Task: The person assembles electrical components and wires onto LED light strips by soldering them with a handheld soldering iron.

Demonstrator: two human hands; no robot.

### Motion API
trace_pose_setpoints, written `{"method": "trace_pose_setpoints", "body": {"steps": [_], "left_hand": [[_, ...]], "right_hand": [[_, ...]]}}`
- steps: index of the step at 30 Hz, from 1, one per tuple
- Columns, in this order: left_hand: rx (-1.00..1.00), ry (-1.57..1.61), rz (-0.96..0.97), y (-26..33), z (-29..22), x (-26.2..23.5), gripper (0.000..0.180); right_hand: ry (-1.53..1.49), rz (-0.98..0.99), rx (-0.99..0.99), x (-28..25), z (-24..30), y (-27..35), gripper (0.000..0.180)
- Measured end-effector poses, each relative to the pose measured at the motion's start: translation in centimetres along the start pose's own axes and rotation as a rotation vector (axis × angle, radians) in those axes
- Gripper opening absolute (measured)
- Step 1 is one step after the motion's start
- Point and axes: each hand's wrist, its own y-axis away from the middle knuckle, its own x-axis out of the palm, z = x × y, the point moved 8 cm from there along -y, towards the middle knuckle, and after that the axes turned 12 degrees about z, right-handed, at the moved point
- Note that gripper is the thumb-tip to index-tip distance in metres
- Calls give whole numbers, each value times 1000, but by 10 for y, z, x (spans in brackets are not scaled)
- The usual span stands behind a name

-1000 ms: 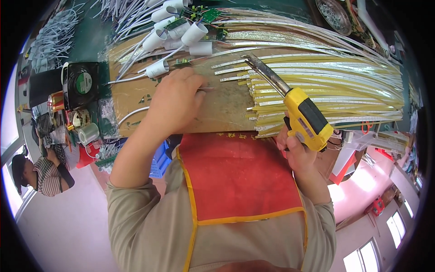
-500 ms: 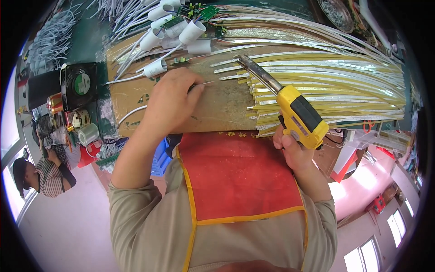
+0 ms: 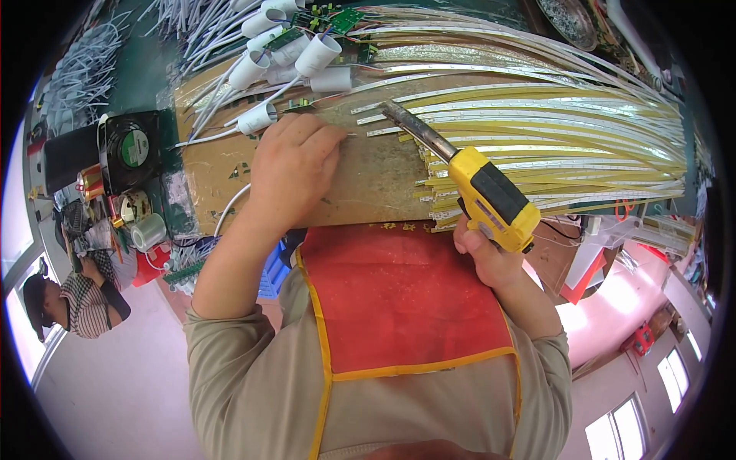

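Yellow-and-black soldering gun [image 3: 491,195] sat gripped in the right hand [image 3: 487,257] at centre right of the frame, its metal tip pointing up-left toward the strip ends. Left hand [image 3: 295,172], centre of frame, lay fingers-down and curled on the brown work board [image 3: 368,180], pressing a thin strip end [image 3: 349,136]. Long yellow LED strips [image 3: 567,153] fanned to the right across the board. White tube caps [image 3: 295,57] with wires lay upper left; a black fan [image 3: 126,149] stood at far left.
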Motion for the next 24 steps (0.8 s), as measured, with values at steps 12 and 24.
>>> {"method": "trace_pose_setpoints", "body": {"steps": [12,24], "left_hand": [[17,-66,-16,-11,5,-4,18],[33,-44,-50,-12,9,-5,18]], "right_hand": [[-123,38,109,14,7,-11,14],[-15,9,100,9,8,-13,18]]}}
